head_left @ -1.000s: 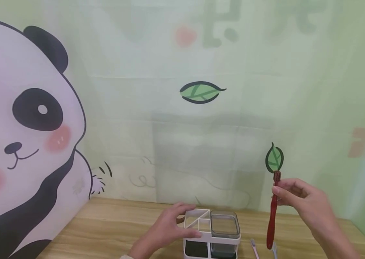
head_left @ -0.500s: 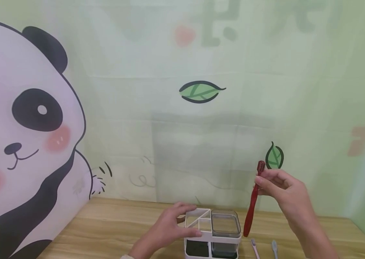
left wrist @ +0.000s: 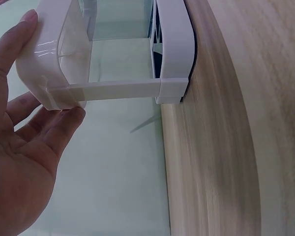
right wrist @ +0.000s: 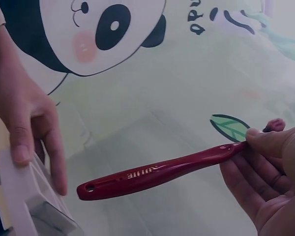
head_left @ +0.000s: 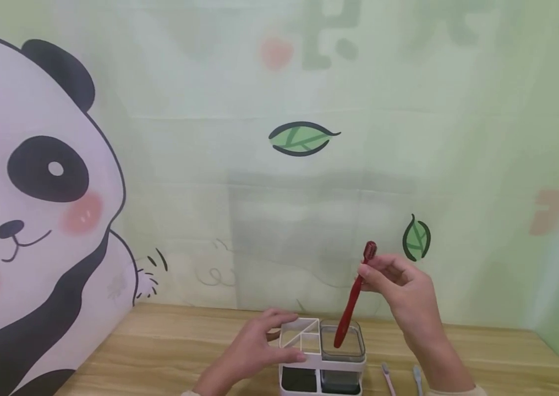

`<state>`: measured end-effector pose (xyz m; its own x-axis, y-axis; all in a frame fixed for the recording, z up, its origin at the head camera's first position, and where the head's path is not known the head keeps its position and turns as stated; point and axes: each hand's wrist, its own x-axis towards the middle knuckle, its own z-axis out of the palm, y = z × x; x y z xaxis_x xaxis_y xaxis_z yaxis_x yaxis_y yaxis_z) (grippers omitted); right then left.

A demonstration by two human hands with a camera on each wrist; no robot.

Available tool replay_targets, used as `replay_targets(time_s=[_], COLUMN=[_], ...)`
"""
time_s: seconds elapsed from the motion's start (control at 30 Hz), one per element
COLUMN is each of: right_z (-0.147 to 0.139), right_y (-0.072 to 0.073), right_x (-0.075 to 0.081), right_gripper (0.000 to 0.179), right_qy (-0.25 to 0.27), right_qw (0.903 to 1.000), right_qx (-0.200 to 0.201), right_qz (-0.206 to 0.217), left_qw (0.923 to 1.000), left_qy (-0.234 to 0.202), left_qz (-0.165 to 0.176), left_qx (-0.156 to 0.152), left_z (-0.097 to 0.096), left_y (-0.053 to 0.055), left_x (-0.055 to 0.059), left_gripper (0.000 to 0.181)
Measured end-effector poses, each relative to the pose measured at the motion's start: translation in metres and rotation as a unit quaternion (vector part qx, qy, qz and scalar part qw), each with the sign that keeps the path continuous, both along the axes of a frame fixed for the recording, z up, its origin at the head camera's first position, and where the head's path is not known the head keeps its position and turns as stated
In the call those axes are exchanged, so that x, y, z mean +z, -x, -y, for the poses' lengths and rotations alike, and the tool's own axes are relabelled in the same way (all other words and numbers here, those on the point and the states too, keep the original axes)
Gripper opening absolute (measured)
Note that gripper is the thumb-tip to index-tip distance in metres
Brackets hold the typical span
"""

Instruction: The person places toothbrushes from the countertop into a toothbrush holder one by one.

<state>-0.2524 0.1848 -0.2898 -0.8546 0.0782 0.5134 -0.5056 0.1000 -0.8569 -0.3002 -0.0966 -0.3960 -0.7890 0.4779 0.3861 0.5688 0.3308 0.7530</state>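
Observation:
My right hand (head_left: pixel 405 297) pinches a dark red toothbrush (head_left: pixel 350 308) just below its bristled head. Head up and handle slanting down to the left, the toothbrush overlaps the clear square cup (head_left: pixel 361 352) in the head view. Seen from the right wrist, the red handle (right wrist: pixel 152 174) ends in a small hole. My left hand (head_left: pixel 259 349) holds the left side of a white two-tier organizer (head_left: pixel 321 362). In the left wrist view, the thumb and fingers of that hand (left wrist: pixel 24 162) hold the white upper tier (left wrist: pixel 42 64) from both sides.
To the organizer's right, a pink toothbrush (head_left: pixel 388 378) and a blue toothbrush (head_left: pixel 418 379) lie on the wooden table (head_left: pixel 185 330). Behind stands a green cloth backdrop (head_left: pixel 185 165) with a printed panda (head_left: pixel 37 209) and leaves.
My right hand has moved left with the red toothbrush, from right of the organizer to above it. The toothbrush has tilted, its lower end pointing left. My left hand keeps its hold.

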Motion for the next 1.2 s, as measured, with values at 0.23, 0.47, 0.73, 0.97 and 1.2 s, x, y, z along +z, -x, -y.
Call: replay_targets(time_s=[0.23, 0.47, 0.73, 0.97, 1.2], right_z=[0.024, 0.036, 0.050, 0.058, 0.061], right_y=[0.004, 0.010, 0.019, 0.024, 0.028], right_x=[-0.010, -0.022, -0.037, -0.050, -0.058], right_gripper=[0.024, 0.022, 0.019, 0.012, 0.010], right_qy=[0.008, 0.014, 0.012, 0.012, -0.023], right_qw=[0.9999, 0.9999, 0.9995, 0.9987, 0.9970], right_qx=[-0.006, -0.003, 0.013, 0.037, 0.048], right_qz=[-0.002, 0.006, 0.026, 0.034, 0.056], left_qw=[0.9999, 0.9999, 0.9998, 0.9998, 0.9999], left_qy=[0.007, 0.011, 0.011, 0.010, 0.005], left_qz=[0.008, 0.012, 0.016, 0.017, 0.010], left_qx=[0.004, 0.002, 0.000, -0.001, 0.000], left_z=[0.001, -0.001, 0.000, -0.003, -0.005], left_y=[0.001, -0.002, -0.001, -0.001, -0.001], left_x=[-0.001, -0.002, 0.002, 0.001, 0.001], left_gripper=[0.066, 0.065, 0.065, 0.063, 0.064])
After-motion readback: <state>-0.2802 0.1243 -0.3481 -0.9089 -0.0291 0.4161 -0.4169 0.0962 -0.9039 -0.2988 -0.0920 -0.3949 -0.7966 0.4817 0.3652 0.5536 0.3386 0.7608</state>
